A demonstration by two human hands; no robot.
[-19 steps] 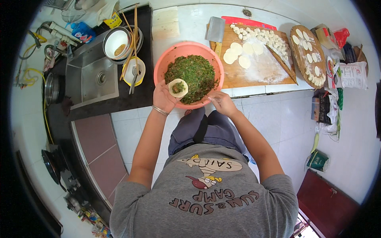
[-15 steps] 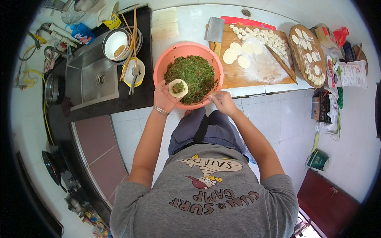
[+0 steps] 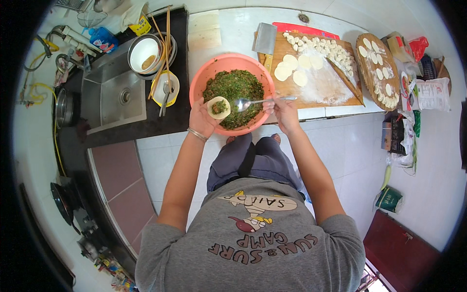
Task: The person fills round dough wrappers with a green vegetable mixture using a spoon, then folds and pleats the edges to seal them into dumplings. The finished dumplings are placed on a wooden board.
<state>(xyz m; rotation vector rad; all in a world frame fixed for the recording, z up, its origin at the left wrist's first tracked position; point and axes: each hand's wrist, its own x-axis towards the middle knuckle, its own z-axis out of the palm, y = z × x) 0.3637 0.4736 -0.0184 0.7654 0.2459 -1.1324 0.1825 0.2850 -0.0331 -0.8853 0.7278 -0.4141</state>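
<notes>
My left hand (image 3: 202,120) cradles a round dumpling wrapper (image 3: 214,112) at the near left rim of a pink basin (image 3: 198,78). A small mound of green filling (image 3: 219,107) lies in the wrapper's middle. In my right hand (image 3: 284,113), at the basin's right rim, is a metal spoon (image 3: 279,99); its bowl points left over the chopped green filling (image 3: 235,85) in the basin. Right of the basin, a floured wooden board (image 3: 311,97) carries flat round wrappers (image 3: 290,62), a heap of small dough pieces (image 3: 335,48) and a rolling pin (image 3: 344,80).
A cleaver (image 3: 265,39) lies at the board's left edge. Farther right, a round wooden board (image 3: 372,73) holds white dough rounds. To the left are a metal sink (image 3: 104,104), stacked bowls (image 3: 144,52) with chopsticks (image 3: 167,39), and a yellow-and-white bowl (image 3: 170,90) with utensils.
My right hand has shifted slightly right, and the spoon now shows above the filling, held level. The left hand with its filled wrapper has stayed nearly in place.
</notes>
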